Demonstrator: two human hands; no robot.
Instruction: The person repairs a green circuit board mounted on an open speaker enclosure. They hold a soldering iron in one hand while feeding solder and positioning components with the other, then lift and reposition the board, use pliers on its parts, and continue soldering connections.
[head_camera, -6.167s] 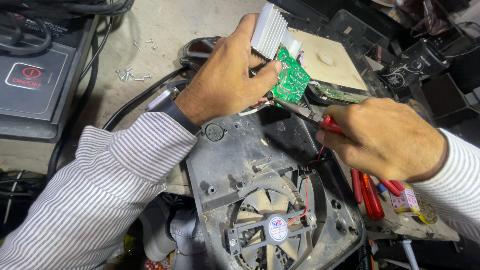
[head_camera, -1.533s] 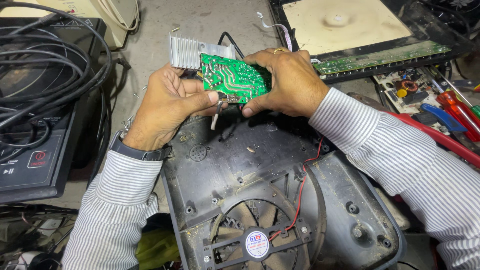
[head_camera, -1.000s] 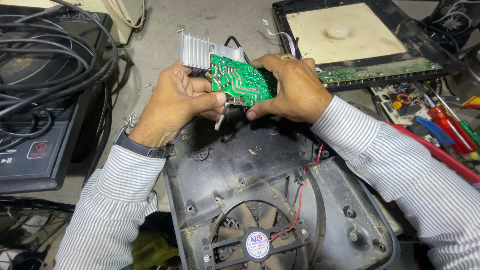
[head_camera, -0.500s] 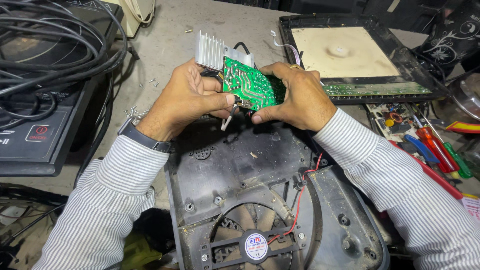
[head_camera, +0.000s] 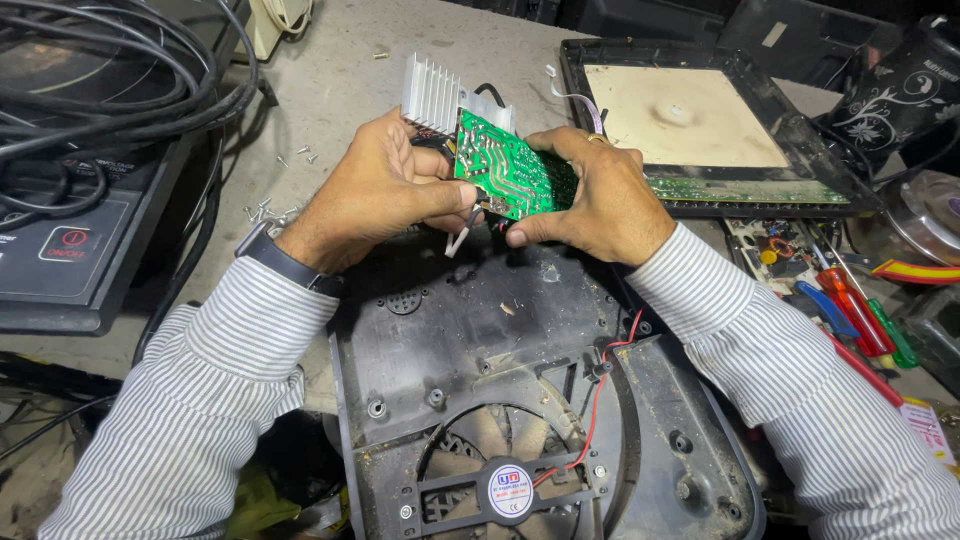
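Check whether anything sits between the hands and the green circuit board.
Nothing visible does. The left hand and the right hand both grip the green circuit board directly, above the black casing; its finned heat sink projects at the far side.

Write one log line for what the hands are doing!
left hand: grips circuit board | right hand: grips it | finned heatsink: attached | black fan housing: below

The right hand (head_camera: 598, 195) covers the right end of the green circuit board (head_camera: 505, 170). The fan (head_camera: 508, 490) is cut off by the bottom edge. The screws (head_camera: 268, 208) on the worktop (head_camera: 345, 80) are too small to count.
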